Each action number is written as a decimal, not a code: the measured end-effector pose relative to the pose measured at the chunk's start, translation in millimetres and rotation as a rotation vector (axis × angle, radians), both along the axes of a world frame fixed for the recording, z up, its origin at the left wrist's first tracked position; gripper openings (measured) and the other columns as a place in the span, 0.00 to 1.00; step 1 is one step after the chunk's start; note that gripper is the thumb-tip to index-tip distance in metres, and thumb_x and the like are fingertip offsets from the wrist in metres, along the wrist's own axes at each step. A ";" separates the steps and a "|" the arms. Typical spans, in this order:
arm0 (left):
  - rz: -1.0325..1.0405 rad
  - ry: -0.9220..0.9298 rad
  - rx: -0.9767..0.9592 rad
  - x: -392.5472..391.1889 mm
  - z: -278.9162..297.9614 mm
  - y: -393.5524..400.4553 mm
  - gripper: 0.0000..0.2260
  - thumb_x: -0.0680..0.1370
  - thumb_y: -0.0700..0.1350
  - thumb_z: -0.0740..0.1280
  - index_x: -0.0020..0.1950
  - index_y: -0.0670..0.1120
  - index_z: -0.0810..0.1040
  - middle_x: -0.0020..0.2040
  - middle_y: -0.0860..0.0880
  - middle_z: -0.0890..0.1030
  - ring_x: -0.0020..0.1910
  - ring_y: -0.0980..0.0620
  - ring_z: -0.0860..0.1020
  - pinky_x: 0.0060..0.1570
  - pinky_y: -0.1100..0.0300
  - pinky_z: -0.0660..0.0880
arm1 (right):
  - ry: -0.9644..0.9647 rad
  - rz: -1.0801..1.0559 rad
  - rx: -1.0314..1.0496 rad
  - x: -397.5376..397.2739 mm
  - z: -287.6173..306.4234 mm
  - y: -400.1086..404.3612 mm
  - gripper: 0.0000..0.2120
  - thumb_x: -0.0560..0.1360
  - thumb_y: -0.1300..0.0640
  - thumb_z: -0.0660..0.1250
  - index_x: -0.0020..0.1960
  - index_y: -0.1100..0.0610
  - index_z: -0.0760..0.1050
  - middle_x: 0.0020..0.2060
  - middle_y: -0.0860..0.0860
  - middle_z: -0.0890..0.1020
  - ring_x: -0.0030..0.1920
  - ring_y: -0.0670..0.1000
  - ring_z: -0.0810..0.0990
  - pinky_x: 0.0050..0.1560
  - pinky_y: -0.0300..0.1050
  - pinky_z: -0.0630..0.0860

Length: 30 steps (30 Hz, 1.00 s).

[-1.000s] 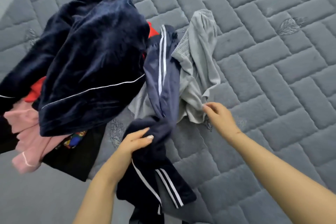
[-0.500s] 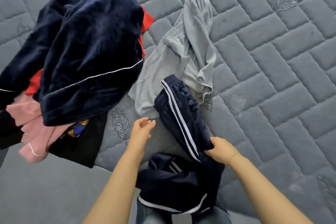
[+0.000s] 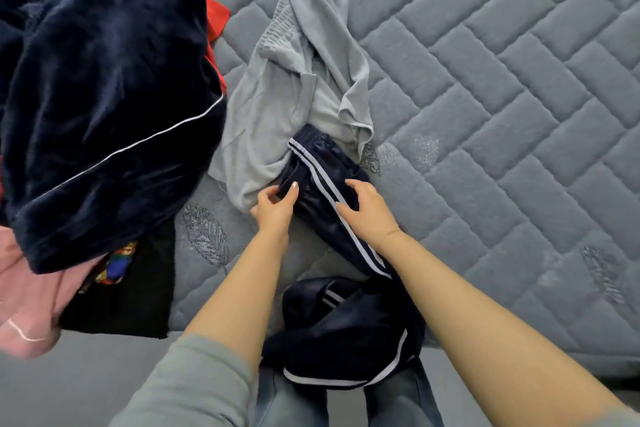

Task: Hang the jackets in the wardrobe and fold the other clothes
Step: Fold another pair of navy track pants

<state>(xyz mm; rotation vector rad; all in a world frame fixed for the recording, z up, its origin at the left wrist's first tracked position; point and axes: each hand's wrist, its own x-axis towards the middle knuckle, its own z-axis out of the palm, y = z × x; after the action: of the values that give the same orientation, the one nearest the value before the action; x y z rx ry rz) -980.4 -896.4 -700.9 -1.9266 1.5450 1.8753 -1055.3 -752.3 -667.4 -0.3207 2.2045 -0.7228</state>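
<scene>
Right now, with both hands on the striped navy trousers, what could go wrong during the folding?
1. The navy trousers overlap the grey garment; pulling them may drag it along.
2. Their lower part hangs bunched off the mattress edge, so the fold could come out crooked.
3. The left hand only pinches an edge; the fabric looks smooth and may slip.

Grey quilted mattress [image 3: 485, 87] (leaf motifs)
</scene>
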 end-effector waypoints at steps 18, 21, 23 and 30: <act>-0.081 0.512 0.533 78.8 74.3 -25.3 0.15 0.78 0.46 0.64 0.61 0.42 0.82 0.62 0.43 0.80 0.62 0.49 0.78 0.55 0.58 0.78 | -0.518 -1.181 -0.827 -11.2 55.4 35.2 0.15 0.74 0.54 0.59 0.31 0.52 0.77 0.30 0.49 0.78 0.33 0.48 0.77 0.32 0.37 0.74; -0.125 0.440 0.272 53.3 95.9 -8.1 0.15 0.80 0.46 0.65 0.63 0.39 0.78 0.58 0.42 0.82 0.60 0.45 0.80 0.60 0.53 0.77 | -0.509 -1.228 -0.860 -26.6 63.4 58.3 0.24 0.77 0.56 0.57 0.23 0.51 0.74 0.23 0.45 0.75 0.25 0.44 0.74 0.27 0.34 0.72; -0.158 0.415 -0.038 19.4 118.4 4.6 0.09 0.78 0.46 0.68 0.55 0.44 0.79 0.49 0.49 0.85 0.52 0.52 0.82 0.52 0.59 0.78 | -0.496 -1.242 -0.880 -40.5 66.9 84.6 0.22 0.77 0.56 0.57 0.26 0.50 0.75 0.26 0.46 0.76 0.28 0.45 0.75 0.29 0.35 0.74; -0.461 0.531 -0.542 -179.0 193.2 88.3 0.10 0.74 0.45 0.73 0.46 0.56 0.73 0.42 0.59 0.77 0.40 0.64 0.75 0.46 0.68 0.75 | -0.395 -1.175 -0.960 -126.6 86.2 222.1 0.18 0.80 0.59 0.58 0.36 0.53 0.81 0.36 0.49 0.82 0.38 0.47 0.80 0.39 0.39 0.78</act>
<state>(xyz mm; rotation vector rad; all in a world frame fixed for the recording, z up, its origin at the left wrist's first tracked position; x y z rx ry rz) -1159.4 -808.1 -507.7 -1.0347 2.5950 1.9684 -1181.9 -530.2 -581.2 0.6941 1.3474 -2.2195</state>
